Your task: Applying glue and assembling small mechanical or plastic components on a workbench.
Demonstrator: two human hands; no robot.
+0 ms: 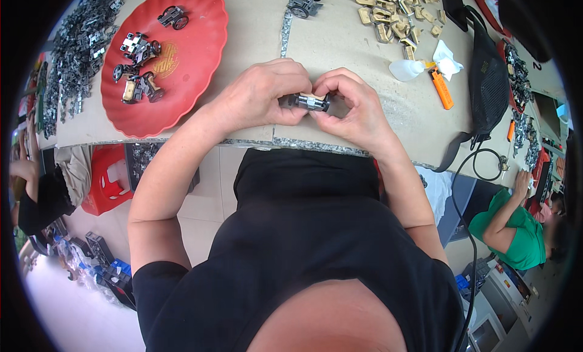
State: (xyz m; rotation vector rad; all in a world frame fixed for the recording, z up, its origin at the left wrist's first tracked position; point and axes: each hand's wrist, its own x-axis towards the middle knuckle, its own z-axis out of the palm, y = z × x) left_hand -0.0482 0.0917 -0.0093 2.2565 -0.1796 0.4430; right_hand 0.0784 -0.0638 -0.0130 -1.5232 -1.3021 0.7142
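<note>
Between my two hands, just above the table's front edge, is a small toy car part with a tan piece, a shiny silver middle and dark ends. My left hand pinches its left end with thumb and fingers. At the other end, my right hand grips it the same way. Fingers cover much of the part. To the left, a red scalloped plate holds several small wheeled toy chassis. Another wheeled chassis stands by itself farther back on the table.
Tan plastic parts lie heaped at the back right. Nearer are a small white bottle, a white scrap, an orange cutter and a black bag. Dark parts cover the far left. People work on both sides.
</note>
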